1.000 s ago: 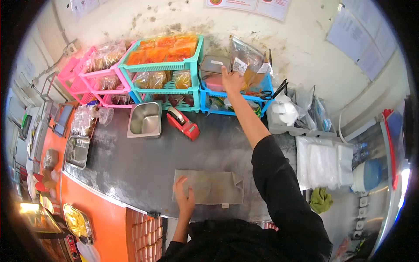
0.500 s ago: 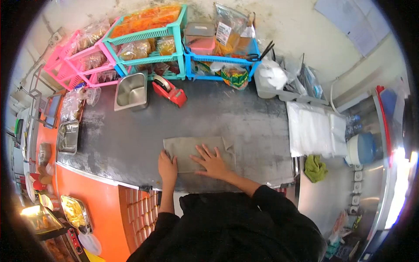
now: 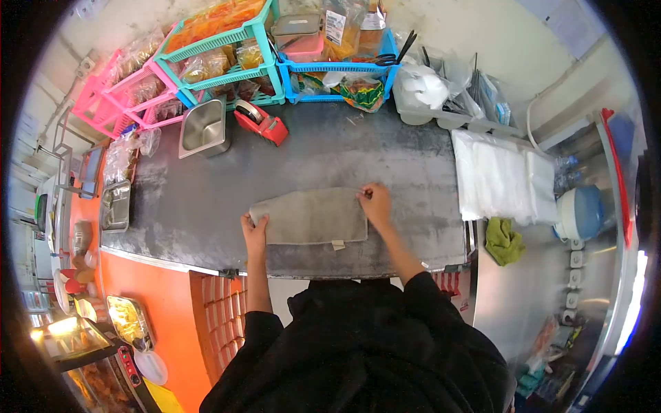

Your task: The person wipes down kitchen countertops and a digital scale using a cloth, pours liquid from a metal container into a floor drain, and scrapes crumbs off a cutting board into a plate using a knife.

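A grey-beige folded cloth (image 3: 313, 217) lies on the dark worktop in front of me, with a small pale tag showing at its lower edge. At its left end my left hand (image 3: 255, 231) is closed on the edge, thumb on one side and fingers on the other. My right hand (image 3: 376, 205) pinches the upper right corner between thumb and fingers. The cloth looks mostly flat, and its upper left side slopes down toward my left hand.
Beyond the cloth stand a steel container (image 3: 204, 129), a red tape dispenser (image 3: 261, 124) and teal (image 3: 237, 77) and blue baskets (image 3: 337, 67). White plastic bags (image 3: 492, 175) and a green cloth (image 3: 504, 241) lie at right. A steel tray (image 3: 116, 206) sits at left.
My right hand has gone from lying spread on the cloth to pinching its upper right corner. The cloth's visible outline has changed, and a tag now shows. My left hand stays at the left end.
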The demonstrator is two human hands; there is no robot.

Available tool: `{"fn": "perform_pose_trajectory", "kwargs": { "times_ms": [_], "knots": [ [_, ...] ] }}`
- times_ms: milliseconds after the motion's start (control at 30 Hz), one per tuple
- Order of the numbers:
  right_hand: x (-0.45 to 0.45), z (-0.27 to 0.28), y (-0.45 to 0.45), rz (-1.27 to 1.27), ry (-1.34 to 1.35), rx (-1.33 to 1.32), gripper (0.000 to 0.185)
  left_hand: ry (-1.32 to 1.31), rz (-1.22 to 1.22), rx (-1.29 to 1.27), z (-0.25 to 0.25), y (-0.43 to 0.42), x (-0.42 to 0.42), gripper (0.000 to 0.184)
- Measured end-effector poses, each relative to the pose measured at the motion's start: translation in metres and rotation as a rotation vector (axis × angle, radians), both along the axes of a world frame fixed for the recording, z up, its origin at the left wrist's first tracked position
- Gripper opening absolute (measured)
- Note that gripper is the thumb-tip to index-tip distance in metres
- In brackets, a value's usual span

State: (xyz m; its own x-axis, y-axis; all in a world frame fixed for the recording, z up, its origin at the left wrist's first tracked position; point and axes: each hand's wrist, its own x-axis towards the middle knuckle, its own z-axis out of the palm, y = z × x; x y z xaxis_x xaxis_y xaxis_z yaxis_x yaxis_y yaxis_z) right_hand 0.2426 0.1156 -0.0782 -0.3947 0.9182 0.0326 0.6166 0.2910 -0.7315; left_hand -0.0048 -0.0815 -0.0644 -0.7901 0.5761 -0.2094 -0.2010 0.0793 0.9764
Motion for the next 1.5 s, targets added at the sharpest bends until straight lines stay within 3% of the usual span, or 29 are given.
{"fn": "perform_pose_trajectory", "kwargs": {
  "times_ms": [100, 200, 300, 367, 433, 500, 600, 700, 800, 900, 1000, 1100, 1200, 1400, 1500],
  "knots": [
    [0.005, 0.008, 0.008, 0.038, -0.11, 0.133, 0.044, 0.1, 0.053, 0.003, 0.005, 0.0, 0.002, 0.045],
    [0.003, 0.019, 0.004, 0.077, 0.022, 0.078, 0.043, 0.261, 0.087, 0.051, 0.019, 0.003, 0.009, 0.048],
    [0.008, 0.009, 0.001, 0.034, 0.224, 0.053, 0.041, 0.583, -0.011, -0.009, 0.072, 0.023, 0.036, 0.05],
    [0.011, 0.002, 0.0, 0.0, 0.321, 0.041, 0.04, 0.709, -0.146, -0.214, 0.101, 0.039, 0.064, 0.052],
    [0.017, -0.003, -0.002, -0.025, 0.393, 0.012, 0.039, 0.793, -0.39, -0.272, 0.11, 0.053, 0.095, 0.059],
    [0.023, -0.005, -0.002, -0.039, 0.445, -0.034, 0.038, 0.508, -0.615, -0.077, 0.11, 0.062, 0.125, 0.066],
    [0.03, -0.006, -0.005, -0.194, 0.488, -0.082, 0.033, 0.378, -0.927, 0.112, 0.085, 0.054, 0.143, 0.071],
    [0.03, 0.024, -0.021, -0.275, 0.337, 0.19, 0.028, 0.395, -0.816, 0.066, 0.063, 0.032, 0.136, 0.06],
    [0.007, 0.05, -0.042, -0.023, -0.021, 0.411, 0.028, 0.685, -0.501, -0.221, 0.033, 0.01, 0.12, 0.053],
    [-0.023, 0.046, -0.042, -0.088, -0.101, 0.334, 0.028, 0.927, -0.45, -0.293, 0.043, 0.011, 0.115, 0.051],
    [-0.031, 0.018, -0.012, -0.156, -0.034, 0.384, 0.028, 1.08, -0.519, -0.329, 0.044, 0.019, 0.116, 0.06],
    [-0.026, 0.016, 0.007, 0.045, 0.003, 0.381, 0.022, 1.227, -0.631, -0.498, 0.037, 0.02, 0.124, 0.073],
    [-0.023, 0.032, 0.011, 0.238, 0.091, 0.23, 0.018, 1.175, -0.662, -0.563, 0.027, 0.013, 0.129, 0.079],
    [-0.007, 0.03, 0.013, 0.137, 0.073, -0.127, 0.022, 1.168, -0.66, -0.552, 0.027, 0.004, 0.13, 0.072],
    [-0.003, 0.014, 0.015, 0.077, 0.115, -0.252, 0.033, 1.172, -0.677, -0.575, 0.029, 0.003, 0.129, 0.064]
  ]
}}
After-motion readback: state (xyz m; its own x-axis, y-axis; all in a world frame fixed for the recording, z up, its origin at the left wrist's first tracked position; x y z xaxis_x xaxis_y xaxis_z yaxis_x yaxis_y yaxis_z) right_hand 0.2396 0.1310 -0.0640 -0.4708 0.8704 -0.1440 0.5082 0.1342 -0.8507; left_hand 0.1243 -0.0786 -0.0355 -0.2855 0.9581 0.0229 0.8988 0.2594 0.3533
